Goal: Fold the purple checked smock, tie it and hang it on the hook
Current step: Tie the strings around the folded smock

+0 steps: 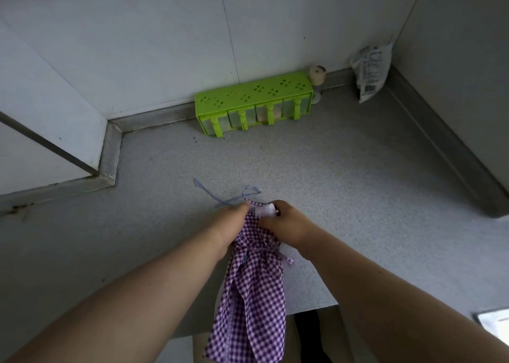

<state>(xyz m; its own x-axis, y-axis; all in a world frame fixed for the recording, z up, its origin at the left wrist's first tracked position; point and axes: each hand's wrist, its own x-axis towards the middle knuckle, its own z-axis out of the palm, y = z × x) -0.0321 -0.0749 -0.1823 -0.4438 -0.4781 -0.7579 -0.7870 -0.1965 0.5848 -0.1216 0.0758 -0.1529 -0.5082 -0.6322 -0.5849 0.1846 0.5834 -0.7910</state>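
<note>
Both forearms bare; no sleeves, rings or watch on left hand (234, 222), right hand (289, 224).

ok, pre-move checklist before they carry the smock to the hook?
1. Left hand grips the smock top: ok.
2. Right hand grips the top too: ok.
3. Smock folded into a narrow strip: ok.
4. Tie knotted round the middle: cannot tell.
5. Blue cord gathered: not ok, loose on the counter.
6. Hook in view: not ok.
</note>
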